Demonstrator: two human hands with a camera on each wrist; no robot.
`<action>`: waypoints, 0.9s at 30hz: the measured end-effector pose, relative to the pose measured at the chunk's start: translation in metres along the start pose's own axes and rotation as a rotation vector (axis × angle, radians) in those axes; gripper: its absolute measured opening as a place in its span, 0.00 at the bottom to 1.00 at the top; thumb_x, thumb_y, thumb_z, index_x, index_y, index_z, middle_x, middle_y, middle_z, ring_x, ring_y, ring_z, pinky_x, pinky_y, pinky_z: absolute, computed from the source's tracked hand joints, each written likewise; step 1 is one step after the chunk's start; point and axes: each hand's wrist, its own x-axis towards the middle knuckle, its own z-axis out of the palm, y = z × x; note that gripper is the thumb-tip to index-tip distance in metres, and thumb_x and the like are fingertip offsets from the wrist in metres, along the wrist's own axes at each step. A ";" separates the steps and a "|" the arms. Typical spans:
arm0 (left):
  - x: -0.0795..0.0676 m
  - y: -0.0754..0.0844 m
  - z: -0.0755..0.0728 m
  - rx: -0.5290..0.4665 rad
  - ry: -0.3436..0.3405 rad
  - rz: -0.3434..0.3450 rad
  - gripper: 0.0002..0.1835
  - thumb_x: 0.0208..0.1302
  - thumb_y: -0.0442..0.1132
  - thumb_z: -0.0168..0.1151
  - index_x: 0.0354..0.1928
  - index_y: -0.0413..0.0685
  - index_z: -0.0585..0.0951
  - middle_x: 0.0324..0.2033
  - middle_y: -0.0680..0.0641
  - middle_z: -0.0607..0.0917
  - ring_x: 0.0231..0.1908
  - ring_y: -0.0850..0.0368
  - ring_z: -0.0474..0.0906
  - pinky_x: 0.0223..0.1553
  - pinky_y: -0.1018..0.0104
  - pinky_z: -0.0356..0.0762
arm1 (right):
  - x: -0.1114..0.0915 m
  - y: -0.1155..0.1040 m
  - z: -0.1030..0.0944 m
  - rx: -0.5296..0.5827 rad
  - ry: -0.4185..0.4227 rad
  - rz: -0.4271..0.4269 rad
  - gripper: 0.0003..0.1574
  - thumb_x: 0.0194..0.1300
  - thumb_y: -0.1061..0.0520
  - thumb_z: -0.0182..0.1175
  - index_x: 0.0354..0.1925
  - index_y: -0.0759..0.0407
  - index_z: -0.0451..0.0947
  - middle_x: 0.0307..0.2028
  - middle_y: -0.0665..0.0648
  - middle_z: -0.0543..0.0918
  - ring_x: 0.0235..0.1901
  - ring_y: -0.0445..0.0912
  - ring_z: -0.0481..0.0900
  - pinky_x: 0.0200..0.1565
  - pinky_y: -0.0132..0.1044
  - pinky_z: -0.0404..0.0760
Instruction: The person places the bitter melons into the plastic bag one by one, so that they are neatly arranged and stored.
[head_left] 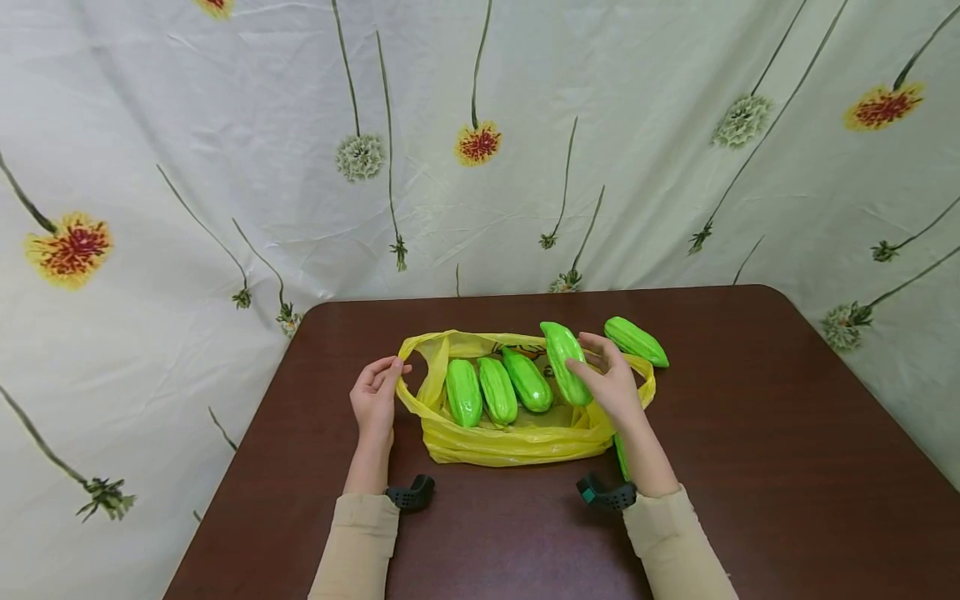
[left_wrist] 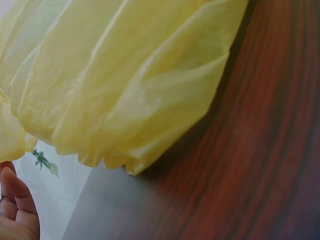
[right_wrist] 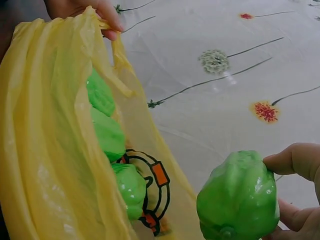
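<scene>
My left hand (head_left: 377,396) pinches the left handle of a yellow plastic bag (head_left: 510,450), whose mouth is spread wide. Three bright green, ridged bitter gourds lie side by side inside: a left one (head_left: 464,393), a middle one (head_left: 497,391) and a right one (head_left: 528,380). Over the bag's right part, my right hand (head_left: 611,383) holds another bitter gourd (head_left: 564,362) upright between thumb and fingers. The right wrist view shows this held gourd (right_wrist: 239,197) beside the bag's printed wall. In the left wrist view, the bag's side (left_wrist: 125,90) fills much of the picture.
A loose bitter gourd (head_left: 636,342) lies behind the bag's right end. Another gourd (head_left: 621,457) shows partly beside my right wrist, mostly hidden. The dark brown table (head_left: 787,433) ends at a flower-printed cloth (head_left: 480,225) hanging behind it.
</scene>
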 end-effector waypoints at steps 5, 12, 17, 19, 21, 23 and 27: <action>0.000 0.000 0.000 0.003 0.000 0.000 0.15 0.63 0.35 0.62 0.44 0.28 0.78 0.26 0.53 0.86 0.29 0.62 0.80 0.31 0.75 0.75 | 0.004 0.009 0.004 -0.008 -0.013 0.039 0.32 0.65 0.58 0.58 0.64 0.62 0.62 0.63 0.62 0.65 0.62 0.57 0.63 0.58 0.52 0.67; 0.001 -0.001 0.000 -0.004 -0.002 -0.002 0.15 0.63 0.35 0.62 0.44 0.28 0.78 0.26 0.53 0.86 0.28 0.63 0.80 0.31 0.74 0.75 | 0.006 0.016 0.007 -0.027 -0.030 0.078 0.30 0.65 0.57 0.58 0.63 0.63 0.63 0.62 0.64 0.65 0.61 0.58 0.64 0.57 0.53 0.67; 0.001 -0.001 0.000 0.003 0.001 -0.007 0.15 0.62 0.36 0.63 0.44 0.29 0.78 0.26 0.52 0.86 0.30 0.60 0.81 0.32 0.74 0.75 | 0.007 0.021 0.008 -0.040 -0.028 0.075 0.30 0.65 0.59 0.59 0.62 0.64 0.63 0.61 0.64 0.66 0.61 0.59 0.64 0.57 0.52 0.67; 0.001 -0.001 0.000 0.006 0.004 -0.008 0.15 0.62 0.36 0.63 0.44 0.29 0.78 0.27 0.51 0.86 0.31 0.58 0.81 0.32 0.74 0.75 | 0.008 0.023 0.008 -0.045 -0.027 0.075 0.30 0.64 0.59 0.59 0.62 0.64 0.63 0.61 0.64 0.66 0.60 0.59 0.64 0.56 0.52 0.68; 0.000 -0.001 0.000 0.009 0.008 -0.011 0.15 0.62 0.36 0.63 0.44 0.29 0.78 0.27 0.49 0.86 0.33 0.56 0.82 0.32 0.74 0.75 | 0.008 0.025 0.008 -0.055 -0.028 0.079 0.30 0.64 0.59 0.59 0.63 0.64 0.63 0.61 0.64 0.66 0.60 0.59 0.65 0.56 0.52 0.68; 0.004 -0.008 -0.001 0.005 0.020 -0.011 0.15 0.61 0.38 0.64 0.43 0.31 0.79 0.27 0.49 0.86 0.35 0.51 0.82 0.32 0.73 0.76 | 0.009 0.027 0.009 -0.063 -0.027 0.084 0.30 0.64 0.59 0.59 0.62 0.64 0.63 0.61 0.64 0.66 0.60 0.59 0.65 0.56 0.52 0.68; 0.010 -0.022 -0.004 -0.008 0.038 -0.019 0.16 0.59 0.41 0.66 0.42 0.35 0.80 0.26 0.53 0.86 0.35 0.52 0.82 0.34 0.73 0.76 | 0.010 0.031 0.010 -0.078 -0.026 0.096 0.30 0.64 0.59 0.58 0.62 0.64 0.63 0.61 0.65 0.65 0.61 0.59 0.64 0.56 0.53 0.68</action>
